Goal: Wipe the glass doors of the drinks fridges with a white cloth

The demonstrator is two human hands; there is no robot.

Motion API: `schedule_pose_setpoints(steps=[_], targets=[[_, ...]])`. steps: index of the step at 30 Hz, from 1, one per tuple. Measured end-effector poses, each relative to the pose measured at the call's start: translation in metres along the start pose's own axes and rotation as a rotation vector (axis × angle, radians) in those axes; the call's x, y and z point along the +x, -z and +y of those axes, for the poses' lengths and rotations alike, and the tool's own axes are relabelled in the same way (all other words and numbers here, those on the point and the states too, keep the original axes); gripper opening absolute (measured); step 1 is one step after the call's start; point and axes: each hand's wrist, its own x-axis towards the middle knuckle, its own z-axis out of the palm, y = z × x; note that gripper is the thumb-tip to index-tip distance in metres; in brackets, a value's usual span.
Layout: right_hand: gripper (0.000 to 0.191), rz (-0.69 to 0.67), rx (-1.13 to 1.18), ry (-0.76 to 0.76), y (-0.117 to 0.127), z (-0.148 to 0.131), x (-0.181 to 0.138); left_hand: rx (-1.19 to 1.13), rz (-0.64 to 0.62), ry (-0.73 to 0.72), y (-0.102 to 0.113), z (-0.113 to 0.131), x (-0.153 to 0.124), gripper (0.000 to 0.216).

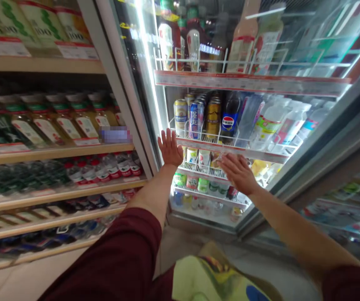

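Observation:
My left hand [170, 148] is raised with fingers spread, in front of the left edge of a lit drinks cooler [255, 83]. To its right my right hand [239, 172] reaches out with fingers stretched, slightly blurred, before the lower shelves. Neither hand holds anything. Whether either one touches the cooler's glass, I cannot tell. Behind and above them a wire shelf carries beer cans [213, 116], a blue and silver can [195, 119], a dark cola bottle [230, 117] and clear bottles with colourful labels [266, 125].
On the left, open shelves [57, 156] hold rows of bottled drinks. Tall bottles [194, 42] stand on the cooler's upper shelf, smaller cans [191, 182] lower down. Another glass-fronted cabinet [343, 209] is at right. Below me are the tiled floor [180, 242] and a yellow-green printed item [205, 278].

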Motion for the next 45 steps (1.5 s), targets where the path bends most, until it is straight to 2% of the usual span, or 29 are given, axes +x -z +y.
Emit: schedule_pose_setpoints(steps=[2,3,7,9,11,14,16,18,21,23,25,28,30,32,35,37,39,42,43,45], targets=[[0.062,-0.085,0.045,0.084,-0.003,-0.006,-0.004,0.009,0.008,-0.006,0.0,0.0,0.0,0.076],[0.063,-0.08,0.044,0.057,-0.002,-0.005,0.0,0.012,0.01,-0.008,0.001,0.001,0.0,0.076],[0.066,0.176,-0.051,-0.279,0.008,0.014,0.036,0.02,0.01,-0.004,0.002,0.003,-0.001,0.078],[0.066,0.272,-0.08,-0.387,0.006,0.013,0.043,0.019,0.008,0.004,0.003,0.004,0.0,0.079],[0.067,0.216,-0.046,-0.313,-0.002,0.002,0.035,0.012,0.002,0.008,0.003,0.003,0.0,0.078],[0.064,-0.004,0.061,-0.031,-0.013,-0.018,0.012,-0.01,0.0,-0.001,0.003,0.001,0.0,0.079],[0.061,-0.082,0.087,0.04,-0.011,-0.02,0.005,-0.03,-0.003,-0.009,0.003,0.0,0.0,0.081],[0.061,-0.057,0.043,-0.058,-0.002,-0.011,0.011,-0.049,-0.005,-0.009,0.003,-0.001,0.0,0.083],[0.066,0.152,-0.082,-0.334,0.011,0.009,0.029,-0.068,-0.004,-0.003,0.002,-0.001,0.0,0.083],[0.068,0.271,-0.134,-0.446,0.011,0.012,0.031,-0.073,-0.005,-0.004,0.002,-0.001,-0.001,0.082],[0.068,0.205,-0.093,-0.369,0.006,0.004,0.021,-0.074,-0.002,-0.009,0.002,-0.002,-0.001,0.079],[0.065,-0.02,0.017,-0.128,-0.002,-0.012,0.004,-0.07,0.008,-0.016,0.001,-0.003,-0.001,0.077],[0.065,-0.054,0.022,-0.104,0.0,-0.01,0.007,-0.065,0.013,-0.02,0.0,-0.003,-0.002,0.075],[0.067,0.043,-0.039,-0.228,0.008,0.002,0.024,-0.061,0.018,-0.024,0.0,-0.002,-0.001,0.075],[0.07,0.276,-0.141,-0.442,0.017,0.022,0.052,-0.065,0.023,-0.022,0.0,-0.001,-0.001,0.074],[0.072,0.32,-0.162,-0.481,0.013,0.023,0.056,-0.072,0.02,-0.018,0.0,0.0,-0.001,0.074],[0.072,0.194,-0.115,-0.376,0.004,0.011,0.047,-0.081,0.015,-0.022,0.0,0.0,-0.001,0.073],[0.067,-0.058,-0.004,-0.114,-0.005,-0.01,0.029,-0.095,0.012,-0.033,-0.002,-0.001,-0.002,0.073],[0.065,-0.103,0.015,-0.061,-0.006,-0.013,0.028,-0.1,0.01,-0.034,-0.002,-0.002,-0.003,0.073],[0.064,-0.107,0.006,-0.086,-0.002,-0.011,0.039,-0.112,0.002,-0.029,-0.004,-0.002,-0.004,0.072]])
